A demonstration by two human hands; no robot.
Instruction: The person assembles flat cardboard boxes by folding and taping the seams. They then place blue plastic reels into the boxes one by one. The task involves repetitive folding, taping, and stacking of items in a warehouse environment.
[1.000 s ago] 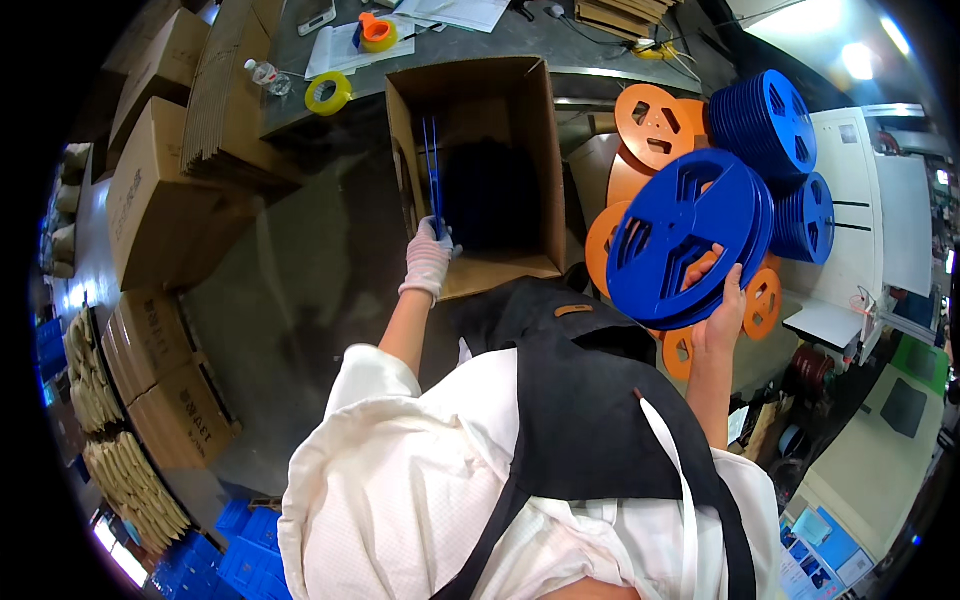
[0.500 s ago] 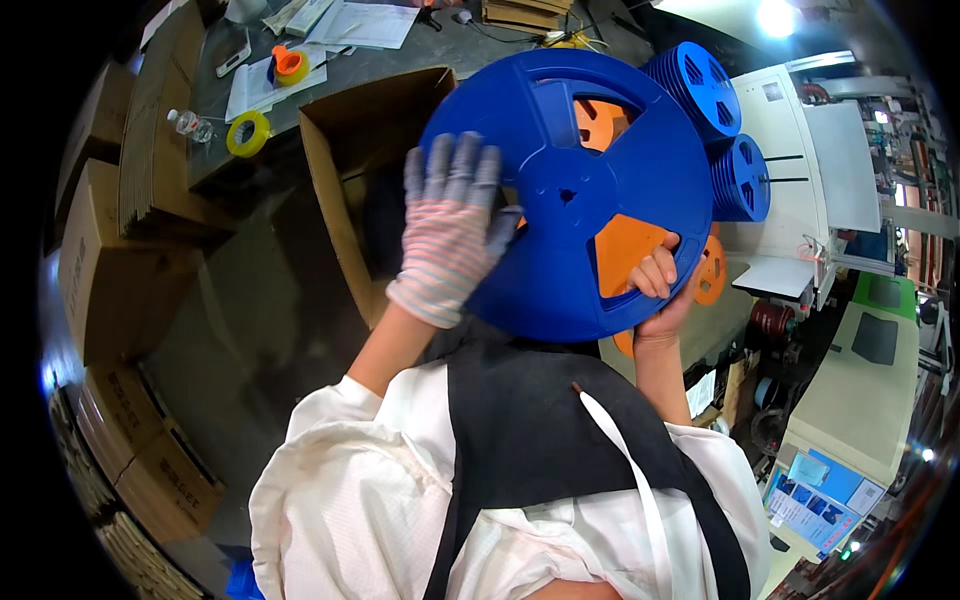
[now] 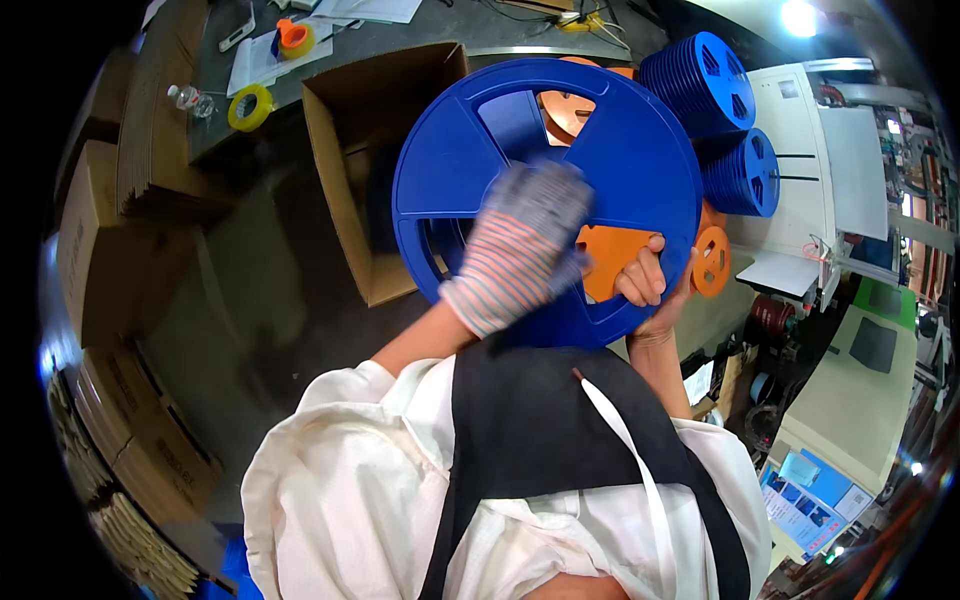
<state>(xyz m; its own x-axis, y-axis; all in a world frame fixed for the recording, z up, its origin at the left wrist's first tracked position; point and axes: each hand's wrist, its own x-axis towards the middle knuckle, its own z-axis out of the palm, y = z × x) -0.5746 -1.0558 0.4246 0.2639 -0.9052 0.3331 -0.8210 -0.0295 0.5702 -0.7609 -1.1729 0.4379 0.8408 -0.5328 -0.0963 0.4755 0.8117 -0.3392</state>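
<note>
A large blue plastic reel (image 3: pixel 640 160) with wide cut-out windows is held up in front of my body. My bare right hand (image 3: pixel 650 285) grips its lower right rim, with fingers hooked through a window. My left hand (image 3: pixel 525 245), in a striped grey and pink knit glove, lies over the middle of the reel and covers its hub. Motion blurs the gloved fingers, so their shape does not show. Orange reel parts (image 3: pixel 612 255) are visible through the windows.
An open cardboard box (image 3: pixel 335 200) stands just left of the reel. Stacked blue reels (image 3: pixel 690 85) and an orange reel (image 3: pixel 712 262) are at the right. Yellow tape (image 3: pixel 250 107) and a plastic bottle (image 3: pixel 190 100) are at the far left. Cartons (image 3: pixel 110 250) line the left side.
My left hand has swept right from the reel's left edge to its middle. The reel has turned and shifted slightly left, while my right hand keeps hold of its rim.
</note>
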